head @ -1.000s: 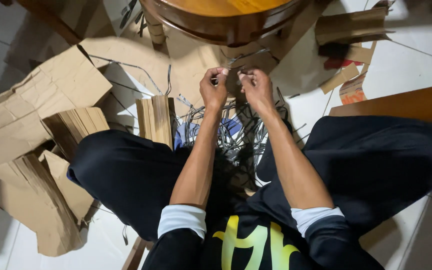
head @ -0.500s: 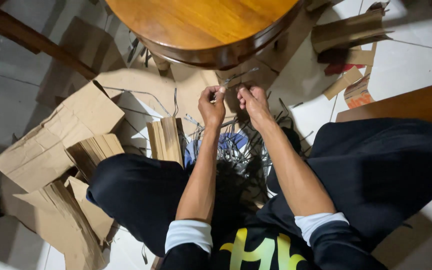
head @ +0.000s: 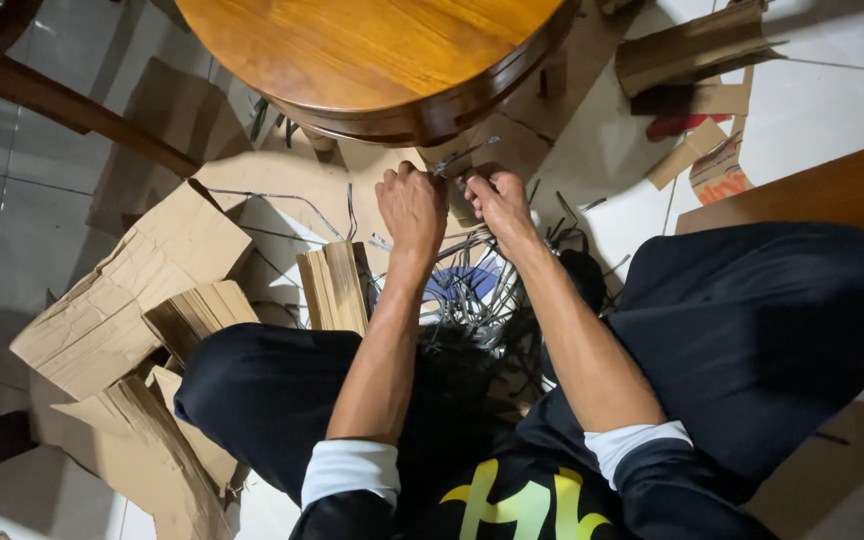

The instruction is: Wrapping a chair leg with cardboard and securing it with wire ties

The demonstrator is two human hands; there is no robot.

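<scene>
While the person sits cross-legged on the white tiled floor (head: 812,120), both hands meet just below the rim of the round wooden stool (head: 372,60). The left hand (head: 412,208) and right hand (head: 497,200) each have fingers pressed together, pinching a thin grey strip (head: 460,160) held between them, above the tangled heap of grey strips (head: 472,290). It looks like a strip is being worked or separated; the next move calls for a steady pinch. Stacked brown cardboard pieces (head: 334,288) stand just left.

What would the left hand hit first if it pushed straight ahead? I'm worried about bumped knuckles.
Probably the dark rim of the round wooden table, just beyond the left hand; depth is unclear, so it might pass underneath.
</scene>
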